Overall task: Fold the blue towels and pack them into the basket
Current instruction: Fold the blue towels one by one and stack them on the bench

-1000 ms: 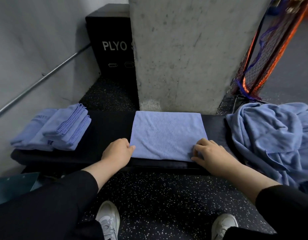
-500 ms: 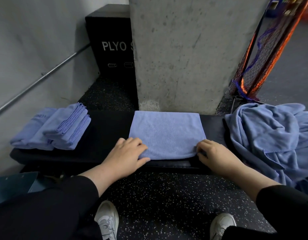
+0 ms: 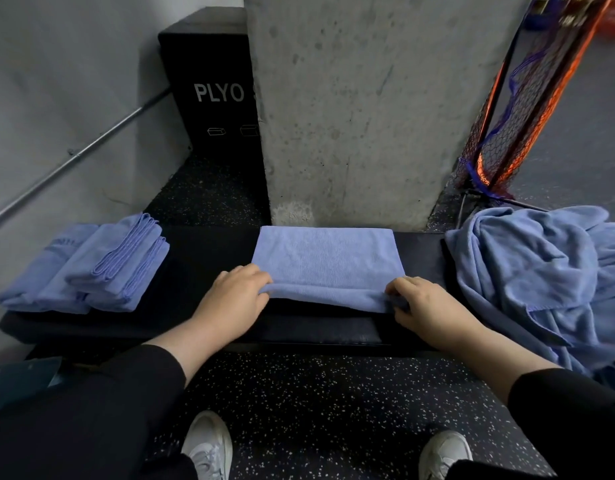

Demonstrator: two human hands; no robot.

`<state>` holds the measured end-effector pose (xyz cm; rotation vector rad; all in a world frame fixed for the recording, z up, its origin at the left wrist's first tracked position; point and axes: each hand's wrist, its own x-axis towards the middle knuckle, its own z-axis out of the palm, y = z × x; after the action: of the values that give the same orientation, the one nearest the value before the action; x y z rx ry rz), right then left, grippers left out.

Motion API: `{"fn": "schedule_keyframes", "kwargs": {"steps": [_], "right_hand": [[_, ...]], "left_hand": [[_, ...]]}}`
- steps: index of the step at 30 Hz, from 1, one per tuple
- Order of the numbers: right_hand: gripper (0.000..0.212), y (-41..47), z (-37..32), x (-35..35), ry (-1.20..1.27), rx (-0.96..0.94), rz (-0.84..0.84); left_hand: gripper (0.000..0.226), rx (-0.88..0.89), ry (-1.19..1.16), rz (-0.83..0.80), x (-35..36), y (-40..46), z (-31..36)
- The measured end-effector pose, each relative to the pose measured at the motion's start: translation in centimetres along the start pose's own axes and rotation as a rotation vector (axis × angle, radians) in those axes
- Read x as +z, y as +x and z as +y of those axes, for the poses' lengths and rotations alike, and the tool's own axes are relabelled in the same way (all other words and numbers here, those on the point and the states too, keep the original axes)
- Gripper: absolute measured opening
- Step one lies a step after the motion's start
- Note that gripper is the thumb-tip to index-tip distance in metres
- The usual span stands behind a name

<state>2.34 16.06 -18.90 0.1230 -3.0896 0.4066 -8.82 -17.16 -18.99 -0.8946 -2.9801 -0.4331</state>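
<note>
**Now lifting the near edge for the next fold**

Nearest, two white shoes (image 3: 209, 445) stand on the speckled floor (image 3: 316, 403). Above them, both hands work the near hem of the half-folded towel (image 3: 328, 258), which lies flat in the middle of the black counter (image 3: 202, 258). The left hand (image 3: 235, 303) has its grip clamped on the left corner, and the right hand (image 3: 427, 306) pinches the right corner, with the hem raised slightly off the counter.

To do this fold well, I judge both corners should rise together and travel evenly to the far edge, keeping the hem taut so no crease gets trapped; then the corners should be squared before smoothing.

Left on the counter sits a stack of folded towels (image 3: 102, 268); right, a heap of unfolded towels (image 3: 541, 282). Beyond stand a concrete pillar (image 3: 351, 109) and a black box (image 3: 212, 91). No basket is in view.
</note>
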Motion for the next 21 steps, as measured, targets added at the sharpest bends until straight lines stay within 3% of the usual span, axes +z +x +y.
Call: {"fn": "schedule_keyframes", "kwargs": {"steps": [3,10,14,19,21], "right_hand": [[0.016,0.1,0.4,0.1,0.013,-0.029,0.005],[0.008,-0.4,-0.7,-2.0,0.207,0.127,0.131],[0.012,-1.3,-1.3,-3.7,0.275,0.178,0.027],[0.020,-1.8,-1.1,-5.3,0.367,0.177,-0.285],[0.026,-1.8,-0.9,-5.8,0.387,0.192,-0.330]], "left_hand": [[0.012,0.006,-0.132,-0.075,-1.1,-0.6,-0.8],[0.021,-0.107,-0.287,-0.151,-2.9,-1.4,-0.8],[0.025,-0.136,-0.399,-0.225,-4.1,-1.6,-1.1],[0.026,-0.204,-0.684,-0.490,-5.9,-2.7,-1.5],[0.022,-0.247,-0.789,-0.581,-6.5,-3.2,-1.5]]}}
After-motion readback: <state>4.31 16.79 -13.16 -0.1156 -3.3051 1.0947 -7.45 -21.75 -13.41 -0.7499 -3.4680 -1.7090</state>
